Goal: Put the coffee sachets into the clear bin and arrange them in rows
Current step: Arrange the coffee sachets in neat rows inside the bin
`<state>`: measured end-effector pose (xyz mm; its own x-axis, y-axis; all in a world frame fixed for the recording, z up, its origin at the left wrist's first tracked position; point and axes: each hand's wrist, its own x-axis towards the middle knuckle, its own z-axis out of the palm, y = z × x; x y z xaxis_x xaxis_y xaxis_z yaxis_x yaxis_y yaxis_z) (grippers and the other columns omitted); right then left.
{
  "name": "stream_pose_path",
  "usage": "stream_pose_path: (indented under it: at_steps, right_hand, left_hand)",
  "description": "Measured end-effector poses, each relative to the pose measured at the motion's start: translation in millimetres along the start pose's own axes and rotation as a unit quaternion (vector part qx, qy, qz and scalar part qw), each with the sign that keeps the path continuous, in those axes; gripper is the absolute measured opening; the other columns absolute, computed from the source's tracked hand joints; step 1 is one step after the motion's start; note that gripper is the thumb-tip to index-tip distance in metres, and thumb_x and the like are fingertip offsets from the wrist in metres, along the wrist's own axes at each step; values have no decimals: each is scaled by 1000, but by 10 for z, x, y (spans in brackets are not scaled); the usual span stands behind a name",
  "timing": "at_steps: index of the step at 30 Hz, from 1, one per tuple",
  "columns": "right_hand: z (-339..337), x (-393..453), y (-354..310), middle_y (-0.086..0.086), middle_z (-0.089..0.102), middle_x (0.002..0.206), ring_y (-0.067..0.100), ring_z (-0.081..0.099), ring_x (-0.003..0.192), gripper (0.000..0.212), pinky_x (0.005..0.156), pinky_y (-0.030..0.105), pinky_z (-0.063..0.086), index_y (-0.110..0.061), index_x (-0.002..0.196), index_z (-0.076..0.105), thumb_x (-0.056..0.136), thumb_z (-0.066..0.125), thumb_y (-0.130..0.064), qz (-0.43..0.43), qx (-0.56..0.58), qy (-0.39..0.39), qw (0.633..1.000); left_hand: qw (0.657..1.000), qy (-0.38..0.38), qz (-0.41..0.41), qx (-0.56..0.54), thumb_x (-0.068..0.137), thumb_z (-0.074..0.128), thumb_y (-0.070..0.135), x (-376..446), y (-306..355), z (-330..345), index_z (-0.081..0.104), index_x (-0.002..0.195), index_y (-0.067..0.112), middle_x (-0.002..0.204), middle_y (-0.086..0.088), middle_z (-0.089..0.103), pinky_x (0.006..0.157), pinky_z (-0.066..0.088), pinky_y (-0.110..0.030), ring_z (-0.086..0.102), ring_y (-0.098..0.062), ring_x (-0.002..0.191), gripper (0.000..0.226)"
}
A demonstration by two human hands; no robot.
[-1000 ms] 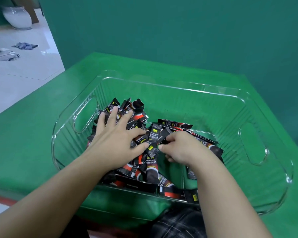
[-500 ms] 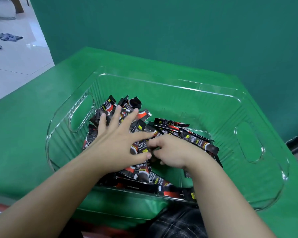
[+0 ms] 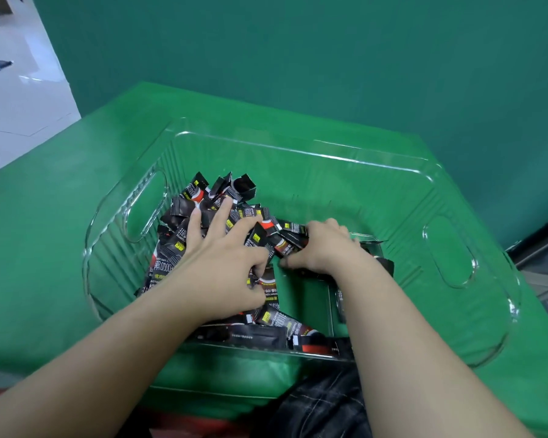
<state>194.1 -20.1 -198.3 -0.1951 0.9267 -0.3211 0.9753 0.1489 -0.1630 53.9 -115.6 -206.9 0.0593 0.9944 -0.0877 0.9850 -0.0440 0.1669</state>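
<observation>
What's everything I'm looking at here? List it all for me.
coffee sachets: many, black with red and yellow, piled loosely in the bin's left half, not in rows
clear bin: one, transparent, on the table
table: one, green cover
wall: green, behind the table
floor: white tiles, far left
left hand: fingers spread, pressing on the pile
right hand: fingers curled around a few sachets
</observation>
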Motion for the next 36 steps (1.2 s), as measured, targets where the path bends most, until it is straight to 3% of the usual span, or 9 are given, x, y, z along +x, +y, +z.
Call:
stream_pose_path:
  at_steps: [5, 10, 12, 16, 19, 23, 29, 33, 36]
  right_hand:
    - [19, 47, -51, 11, 37, 133, 30, 35, 128, 77, 110, 41, 25, -10, 126, 47, 70, 71, -57, 19, -37, 0, 999]
    - [45, 71, -84, 9, 53, 123, 28, 51, 114, 59, 86, 33, 41, -13, 118, 52, 73, 72, -46, -8, -6, 47, 999]
    - [62, 85, -110, 10, 65, 99, 27, 61, 91, 35, 66, 25, 42, -11, 88, 59, 74, 72, -40, -9, 23, 57, 998]
    - [57, 5, -225, 5, 43, 58, 18, 40, 51, 47, 43, 24, 26, -9, 59, 39, 83, 66, -39, -14, 82, 44, 996]
    - [14, -27, -200, 7, 42, 57, 18, 37, 49, 48, 44, 26, 26, -6, 61, 43, 87, 62, -42, -27, 117, 22, 993]
    - [-54, -73, -28, 21, 64, 77, 23, 50, 65, 35, 62, 27, 42, 1, 94, 69, 86, 65, -33, -34, 159, 14, 987]
    - [40, -84, -161, 12, 58, 70, 24, 51, 64, 20, 52, 22, 37, -4, 96, 72, 87, 54, -9, -61, 151, -3, 987]
    - [-24, -136, -109, 5, 54, 61, 15, 47, 53, 25, 41, 15, 36, -10, 95, 71, 88, 49, 1, -85, 178, -41, 979]
    - [-145, -217, 152, 5, 63, 81, 17, 58, 70, 23, 69, 19, 50, -7, 109, 68, 91, 55, -4, -24, 262, 8, 965]
  left_hand:
    - [1000, 5, 11, 9, 85, 44, 35, 2, -5, 17, 39, 132, 55, 158, 10, -18, 107, -24, -61, -35, -28, 139, 52]
    - [999, 4, 17, 31, 91, 37, 42, -14, 1, 19, 47, 128, 51, 159, 7, -19, 106, -24, -62, -37, -30, 138, 40]
    - [999, 10, 4, 38, 91, 35, 54, -7, 8, 37, 47, 127, 48, 159, 5, -19, 106, -24, -62, -36, -31, 138, 38]
    - [996, 20, -24, 80, 87, 35, 68, 21, -18, 53, 32, 137, 51, 157, -1, -26, 104, -25, -61, -36, -35, 138, 53]
    - [996, 33, -22, 85, 87, 39, 65, 27, -38, 60, 26, 140, 49, 155, -2, -32, 104, -24, -60, -34, -35, 139, 57]
    - [997, 45, 1, 65, 90, 39, 61, 23, -43, 67, 29, 141, 45, 153, -1, -36, 105, -27, -55, -41, -27, 136, 54]
    - [995, 64, 65, 40, 96, 40, 47, 32, -44, 63, 32, 141, 31, 159, 6, -18, 108, -27, -38, -37, -10, 137, 49]
    - [996, 32, 68, 38, 99, 32, 50, 49, -34, 54, 19, 146, 47, 160, 11, -12, 111, -23, -42, -26, -14, 143, 49]
    - [997, 8, 65, 35, 99, 23, 54, 53, -11, 42, 28, 141, 54, 160, 10, -12, 109, -25, -44, -26, -16, 143, 42]
